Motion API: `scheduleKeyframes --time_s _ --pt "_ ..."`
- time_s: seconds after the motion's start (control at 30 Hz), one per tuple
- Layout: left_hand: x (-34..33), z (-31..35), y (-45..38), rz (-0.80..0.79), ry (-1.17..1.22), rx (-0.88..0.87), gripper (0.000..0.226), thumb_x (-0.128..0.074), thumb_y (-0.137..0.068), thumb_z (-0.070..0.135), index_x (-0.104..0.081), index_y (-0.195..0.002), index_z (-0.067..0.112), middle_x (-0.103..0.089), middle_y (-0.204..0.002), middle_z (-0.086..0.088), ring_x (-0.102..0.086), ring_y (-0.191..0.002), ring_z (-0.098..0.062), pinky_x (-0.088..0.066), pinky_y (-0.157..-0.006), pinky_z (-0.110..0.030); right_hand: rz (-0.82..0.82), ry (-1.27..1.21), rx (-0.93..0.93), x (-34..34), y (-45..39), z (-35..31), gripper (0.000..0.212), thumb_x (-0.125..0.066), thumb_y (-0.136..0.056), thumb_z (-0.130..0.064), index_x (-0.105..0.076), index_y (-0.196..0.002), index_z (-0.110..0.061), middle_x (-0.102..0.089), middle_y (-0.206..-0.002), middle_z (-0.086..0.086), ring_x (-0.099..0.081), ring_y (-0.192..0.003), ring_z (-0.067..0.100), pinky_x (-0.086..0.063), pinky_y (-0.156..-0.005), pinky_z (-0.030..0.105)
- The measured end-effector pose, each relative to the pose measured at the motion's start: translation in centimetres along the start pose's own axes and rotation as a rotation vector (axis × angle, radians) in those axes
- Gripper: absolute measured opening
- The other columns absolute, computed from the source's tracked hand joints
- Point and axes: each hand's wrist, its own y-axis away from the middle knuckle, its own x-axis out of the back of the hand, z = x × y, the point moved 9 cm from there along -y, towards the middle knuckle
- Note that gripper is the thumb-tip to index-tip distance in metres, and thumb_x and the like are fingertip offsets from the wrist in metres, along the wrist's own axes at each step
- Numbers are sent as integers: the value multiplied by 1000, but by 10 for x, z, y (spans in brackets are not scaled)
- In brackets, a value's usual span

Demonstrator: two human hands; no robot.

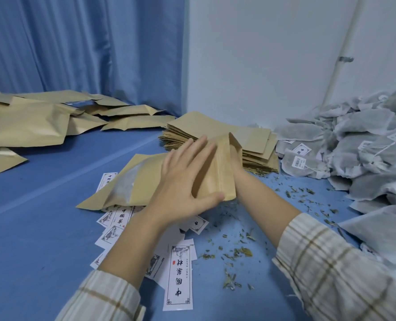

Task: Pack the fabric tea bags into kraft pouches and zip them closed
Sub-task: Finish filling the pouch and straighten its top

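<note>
A kraft pouch with a clear window lies on the blue surface in the middle, its mouth end turned up toward the right. My left hand lies flat on top of the pouch, fingers straight and thumb along its near edge. My right hand is hidden behind the raised mouth of the pouch; only its forearm shows. A heap of grey fabric tea bags with white tags lies at the right.
A stack of flat kraft pouches sits just behind the hands. Filled pouches are spread at the back left. White printed labels and loose tea leaves litter the near surface. A blue curtain and white wall stand behind.
</note>
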Motion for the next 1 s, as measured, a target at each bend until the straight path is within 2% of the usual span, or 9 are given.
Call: scheduleKeyframes --time_s 0.07,0.2,0.3,0.43,0.53,0.6,0.7,0.83,1.0 --pt "-7 1 2 -77 -33 -43 96 -49 -64 73 -12 -145 38 -6 -157 12 -1 -144 -8 -5 -117 -41 55 258 97 13 3 -18 40 -27 -101 -8 -35 -64 -19 -46 -41 -12 -45 -53 6 -37 -48 12" --pt "-6 5 2 -43 -125 -64 95 -62 -71 58 -11 -147 33 -8 -158 7 -7 -145 -13 -13 -116 -39 -117 294 -18 7 20 -10 31 -36 -99 -20 -53 -73 -17 -57 -61 -1 -53 -57 11 -43 -41 13" --pt "2 3 1 32 -199 -86 91 -72 -73 8 -21 -147 25 -22 -155 0 -22 -142 -23 -27 -112 -42 -299 554 62 -3 36 -20 23 -44 -96 -23 -62 -100 -10 -67 -94 8 -62 -83 20 -53 -68 23" --pt "18 7 -1 141 -198 -123 82 -67 -72 -10 -37 -143 18 -35 -149 1 -33 -138 -20 -32 -110 -36 -489 931 235 2 60 -37 35 -33 -101 -30 -60 -116 -15 -61 -117 4 -55 -107 20 -42 -91 33" --pt "37 13 -8 276 -156 -124 60 -66 -82 -2 -50 -135 21 -48 -139 6 -43 -131 -13 -40 -104 -33 -341 767 313 39 60 -65 32 -37 -96 -49 -64 -106 -36 -60 -102 -19 -57 -98 4 -41 -90 25" --pt "51 14 -15 342 -77 -92 47 -62 -89 7 -54 -130 28 -54 -132 13 -47 -126 -5 -41 -101 -22 -194 741 431 68 53 -88 23 -49 -93 -29 -65 -108 -32 -59 -110 -17 -52 -111 5 -39 -98 25" --pt "75 14 -31 430 16 -23 38 -54 -90 17 -60 -124 32 -64 -105 20 -53 -93 7 -34 -80 1 -117 838 485 89 46 -109 44 -53 -80 -5 -62 -107 -39 -44 -131 -6 -33 -128 16 -30 -109 40" --pt "106 26 -60 477 97 20 20 -55 -86 26 -68 -100 30 -50 -62 16 -41 -62 1 -32 -59 -3 -143 840 593 89 48 -151 32 -65 -82 -20 -60 -106 -42 -31 -144 -6 -24 -135 17 -28 -110 44" --pt "128 25 -84 460 527 161 17 -62 -86 41 -67 -71 34 -60 -60 25 -52 -58 9 -39 -55 -7 -129 811 794 92 66 -225 22 -74 -75 -29 -66 -95 -31 -53 -127 -13 -47 -117 7 -41 -102 34"
